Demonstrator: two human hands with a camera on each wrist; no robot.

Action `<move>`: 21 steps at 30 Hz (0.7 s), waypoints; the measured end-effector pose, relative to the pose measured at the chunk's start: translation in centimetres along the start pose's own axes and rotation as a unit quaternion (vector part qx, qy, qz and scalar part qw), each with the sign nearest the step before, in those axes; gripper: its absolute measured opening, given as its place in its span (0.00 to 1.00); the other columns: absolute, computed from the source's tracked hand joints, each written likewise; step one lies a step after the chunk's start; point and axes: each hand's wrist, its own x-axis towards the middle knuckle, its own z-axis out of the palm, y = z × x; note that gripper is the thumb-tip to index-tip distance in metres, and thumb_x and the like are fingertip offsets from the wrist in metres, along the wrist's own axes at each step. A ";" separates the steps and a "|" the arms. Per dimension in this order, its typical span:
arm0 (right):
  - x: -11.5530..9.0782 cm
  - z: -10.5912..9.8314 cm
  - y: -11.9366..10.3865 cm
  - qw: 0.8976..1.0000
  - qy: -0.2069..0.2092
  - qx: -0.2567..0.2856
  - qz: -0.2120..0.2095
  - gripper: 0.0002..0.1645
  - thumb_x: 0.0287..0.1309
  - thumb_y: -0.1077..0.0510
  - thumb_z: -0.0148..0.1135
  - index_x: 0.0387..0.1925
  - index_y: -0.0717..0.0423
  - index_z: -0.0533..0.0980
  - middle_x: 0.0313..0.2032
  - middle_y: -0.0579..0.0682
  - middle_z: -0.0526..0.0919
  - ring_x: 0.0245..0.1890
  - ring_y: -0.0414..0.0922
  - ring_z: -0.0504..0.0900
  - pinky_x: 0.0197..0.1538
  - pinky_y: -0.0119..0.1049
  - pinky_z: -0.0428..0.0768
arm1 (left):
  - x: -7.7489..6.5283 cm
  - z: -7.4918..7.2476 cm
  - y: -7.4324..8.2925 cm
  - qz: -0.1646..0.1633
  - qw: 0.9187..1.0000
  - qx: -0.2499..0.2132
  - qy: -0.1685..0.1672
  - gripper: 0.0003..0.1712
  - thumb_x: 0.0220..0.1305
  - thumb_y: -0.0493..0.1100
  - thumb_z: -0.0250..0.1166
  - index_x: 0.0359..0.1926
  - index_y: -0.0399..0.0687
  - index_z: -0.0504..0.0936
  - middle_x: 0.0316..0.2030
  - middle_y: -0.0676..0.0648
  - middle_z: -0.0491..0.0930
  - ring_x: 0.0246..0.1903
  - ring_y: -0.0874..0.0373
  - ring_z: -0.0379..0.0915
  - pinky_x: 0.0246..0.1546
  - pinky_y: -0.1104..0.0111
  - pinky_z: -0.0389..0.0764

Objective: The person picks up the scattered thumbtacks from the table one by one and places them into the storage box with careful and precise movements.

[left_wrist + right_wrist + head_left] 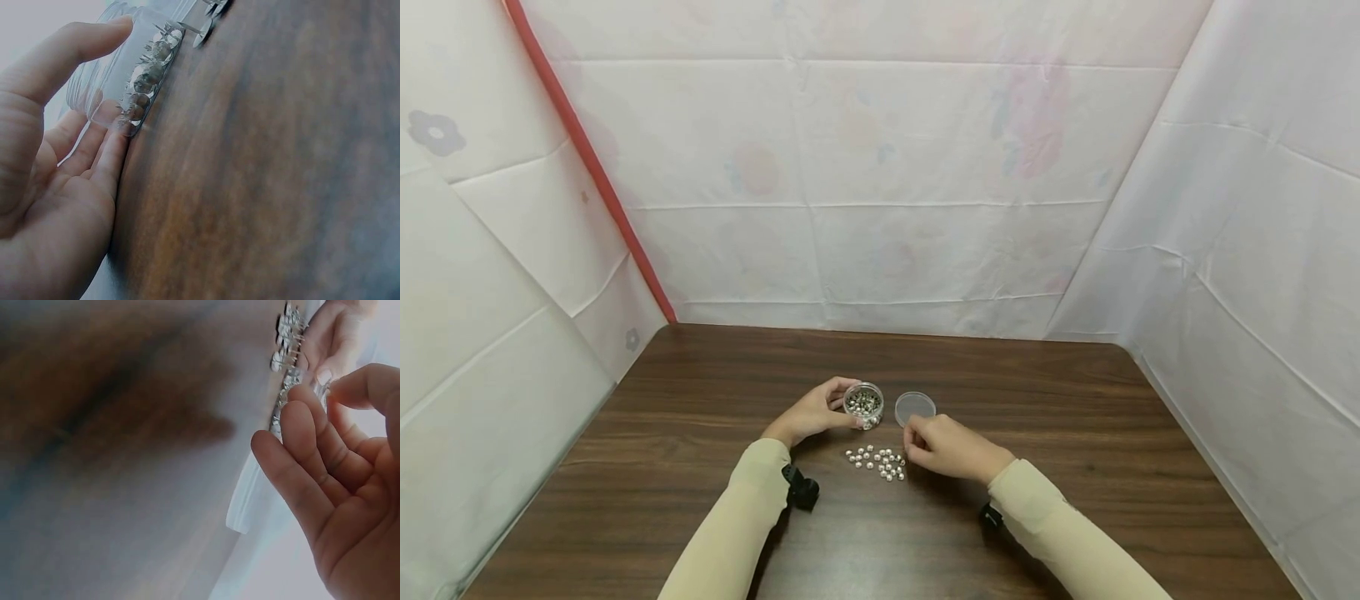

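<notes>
A clear round jar (863, 406) with silver thumbtacks inside stands on the table. My left hand (816, 412) holds it by the side, the thumb at the front and the other fingers behind, as the left wrist view (69, 144) shows. Loose thumbtacks (870, 465) lie scattered in front of the jar, several with points up in the right wrist view. Beside their right end is my right hand (951, 446), its thumb and forefinger (362, 381) pinched together on what looks like one thumbtack, mostly hidden by the fingertips. A clear round lid (915, 406) lies just beyond this hand.
The brown wood-grain table (700, 467) meets a white patterned cloth (887, 250) at the back, with more cloth at both sides. A red strip (587, 150) runs down the left corner. Each wrist wears a small black camera (805, 493).
</notes>
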 end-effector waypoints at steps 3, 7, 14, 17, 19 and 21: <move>0.5 -0.3 0.1 1.000 0.011 -0.005 0.004 0.03 0.59 0.60 0.52 0.31 0.47 0.70 0.20 0.37 0.73 0.17 0.30 0.67 0.19 0.24 0.70 | -0.1 0.0 0.1 -0.003 1.000 0.001 -0.001 0.41 0.44 0.40 0.76 0.60 0.55 0.68 0.58 0.44 0.71 0.63 0.51 0.57 0.64 0.51 0.62; 1.3 -0.8 0.0 0.999 0.031 -0.007 0.000 0.03 0.59 0.60 0.52 0.31 0.48 0.71 0.19 0.38 0.72 0.17 0.31 0.67 0.19 0.25 0.69 | -0.1 0.0 0.0 -0.006 1.000 0.002 0.000 0.41 0.44 0.41 0.76 0.60 0.55 0.68 0.58 0.44 0.71 0.63 0.50 0.57 0.64 0.50 0.62; 2.9 -0.9 0.3 0.999 0.041 -0.003 0.007 0.03 0.57 0.59 0.52 0.30 0.47 0.70 0.19 0.39 0.72 0.16 0.32 0.66 0.19 0.25 0.67 | -0.1 0.0 0.2 -0.010 1.000 0.000 -0.005 0.41 0.45 0.41 0.75 0.61 0.53 0.68 0.59 0.43 0.70 0.64 0.47 0.55 0.65 0.48 0.59; 3.5 -0.9 0.5 0.999 0.036 0.010 0.013 0.03 0.59 0.59 0.52 0.30 0.47 0.70 0.19 0.40 0.72 0.16 0.33 0.66 0.19 0.25 0.67 | -0.4 -0.1 1.0 -0.011 1.000 -0.004 -0.019 0.42 0.46 0.40 0.74 0.63 0.48 0.66 0.60 0.39 0.68 0.64 0.46 0.54 0.65 0.48 0.58; 3.9 -0.9 0.6 0.999 0.036 0.018 0.014 0.03 0.59 0.58 0.51 0.30 0.49 0.70 0.19 0.41 0.73 0.16 0.33 0.66 0.19 0.25 0.68 | -0.6 -0.1 1.7 -0.013 0.999 -0.005 -0.030 0.42 0.47 0.39 0.74 0.64 0.46 0.65 0.61 0.37 0.67 0.64 0.45 0.53 0.65 0.48 0.58; 4.3 -0.8 0.8 0.999 0.041 0.022 0.015 0.03 0.60 0.58 0.51 0.31 0.49 0.71 0.20 0.40 0.73 0.17 0.33 0.67 0.20 0.26 0.69 | -0.9 -0.1 2.3 -0.013 0.999 -0.005 -0.036 0.42 0.48 0.38 0.73 0.64 0.44 0.64 0.62 0.36 0.66 0.64 0.44 0.52 0.65 0.48 0.58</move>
